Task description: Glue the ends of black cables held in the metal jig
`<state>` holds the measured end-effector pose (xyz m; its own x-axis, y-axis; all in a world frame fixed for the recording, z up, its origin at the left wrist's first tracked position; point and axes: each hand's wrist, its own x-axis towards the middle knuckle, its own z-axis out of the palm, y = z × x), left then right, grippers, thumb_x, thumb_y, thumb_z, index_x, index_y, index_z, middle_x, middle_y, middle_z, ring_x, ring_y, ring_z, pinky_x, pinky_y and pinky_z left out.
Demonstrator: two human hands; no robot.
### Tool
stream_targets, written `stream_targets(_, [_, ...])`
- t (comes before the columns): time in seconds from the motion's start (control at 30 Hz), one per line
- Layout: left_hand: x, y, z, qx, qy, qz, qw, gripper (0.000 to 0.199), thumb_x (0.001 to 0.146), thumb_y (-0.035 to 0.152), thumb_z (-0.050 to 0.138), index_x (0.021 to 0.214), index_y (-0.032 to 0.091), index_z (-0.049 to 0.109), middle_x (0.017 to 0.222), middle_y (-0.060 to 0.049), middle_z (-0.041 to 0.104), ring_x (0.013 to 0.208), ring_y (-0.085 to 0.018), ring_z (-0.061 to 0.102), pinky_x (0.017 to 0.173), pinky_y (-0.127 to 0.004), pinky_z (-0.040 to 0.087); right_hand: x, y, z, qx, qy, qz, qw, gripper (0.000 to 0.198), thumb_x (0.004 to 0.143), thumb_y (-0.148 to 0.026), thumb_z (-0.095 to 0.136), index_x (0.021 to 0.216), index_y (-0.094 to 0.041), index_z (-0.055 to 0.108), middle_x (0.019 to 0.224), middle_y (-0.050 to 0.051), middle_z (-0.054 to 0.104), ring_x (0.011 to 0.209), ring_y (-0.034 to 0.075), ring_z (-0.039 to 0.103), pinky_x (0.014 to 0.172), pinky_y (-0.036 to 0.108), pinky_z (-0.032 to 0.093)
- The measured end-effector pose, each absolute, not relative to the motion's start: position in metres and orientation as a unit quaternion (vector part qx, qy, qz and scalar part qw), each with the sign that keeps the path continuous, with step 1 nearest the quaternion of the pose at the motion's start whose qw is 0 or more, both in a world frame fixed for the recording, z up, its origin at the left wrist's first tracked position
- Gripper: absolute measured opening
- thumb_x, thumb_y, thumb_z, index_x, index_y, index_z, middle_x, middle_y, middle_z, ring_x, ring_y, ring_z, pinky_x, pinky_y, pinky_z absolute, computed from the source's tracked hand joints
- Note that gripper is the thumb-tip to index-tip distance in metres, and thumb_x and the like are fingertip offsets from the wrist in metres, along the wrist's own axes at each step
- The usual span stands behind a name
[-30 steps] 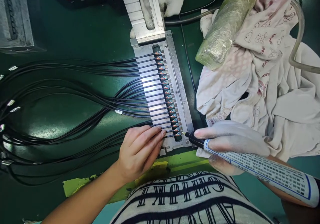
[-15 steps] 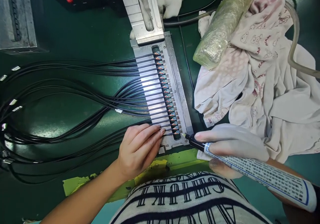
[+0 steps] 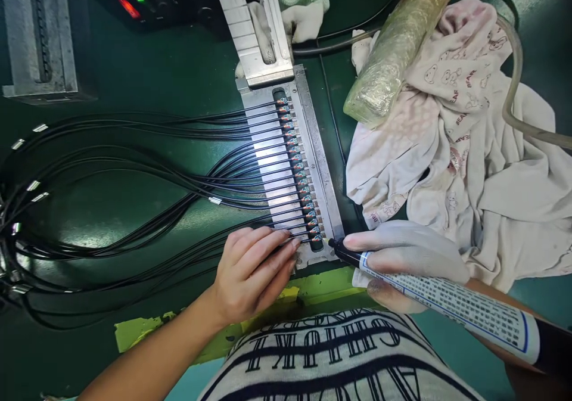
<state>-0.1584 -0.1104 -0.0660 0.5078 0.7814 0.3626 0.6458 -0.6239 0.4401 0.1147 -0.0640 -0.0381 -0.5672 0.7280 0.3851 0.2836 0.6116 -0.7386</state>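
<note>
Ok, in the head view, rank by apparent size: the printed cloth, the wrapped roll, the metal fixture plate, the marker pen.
1. printed cloth, by far the largest.
2. metal fixture plate and wrapped roll: they look alike, and the roll runs off the frame, so no ranking.
3. marker pen in the right hand: long but thin, and nearest the camera, so unsure.

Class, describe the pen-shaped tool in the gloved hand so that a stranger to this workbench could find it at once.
Start at the metal jig in the middle of the green bench, where black cables end in a row. At its near end, the gloved right hand holds the tool. Unlike the cables, it is thick and white with dense print, and its black tip points at the jig's near corner.
</note>
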Motion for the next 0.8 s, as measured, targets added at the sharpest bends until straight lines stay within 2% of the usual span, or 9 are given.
stream_targets(0.13, [-0.1574, -0.1115, -0.0652, 0.874, 0.4, 0.259, 0.094, 0.024, 0.085, 0.014, 0.066, 0.109, 0.01, 0.068, 0.094, -0.011, 0.07, 0.087, -0.022, 0.061, 0.077, -0.036, 0.049, 0.1147, -0.0648, -0.0386, -0.311, -0.827, 0.318, 0.344, 0.011, 0.085, -0.024, 0.069, 0.092, -0.02, 0.062, 0.101, 0.008, 0.076, 0.082, 0.013, 0.073, 0.077, 0.025, 0.058])
stream_targets(0.33, [-0.1545, -0.1113, -0.0637, 0.878, 0.4, 0.252, 0.07, 0.021, 0.085, 0.012, 0.066, 0.105, 0.009, 0.069, 0.082, -0.008, 0.064, 0.079, -0.02, 0.057, 0.074, -0.035, 0.047, 0.1142, -0.0641, -0.0402, -0.295, -0.824, 0.323, 0.359, 0.015, 0.081, -0.019, 0.07, 0.094, -0.02, 0.061, 0.101, 0.008, 0.077, 0.079, 0.014, 0.073, 0.068, 0.026, 0.058])
stream_targets(0.8, [-0.1512, -0.1132, -0.0628, 0.876, 0.405, 0.248, 0.08, 0.023, 0.087, 0.01, 0.063, 0.109, 0.007, 0.065, 0.077, -0.006, 0.064, 0.075, -0.019, 0.054, 0.069, -0.034, 0.045, 0.1118, -0.0636, -0.0368, -0.293, -0.831, 0.306, 0.36, 0.01, 0.08, -0.016, 0.068, 0.088, -0.017, 0.062, 0.096, 0.012, 0.077, 0.077, 0.014, 0.074, 0.069, 0.025, 0.058])
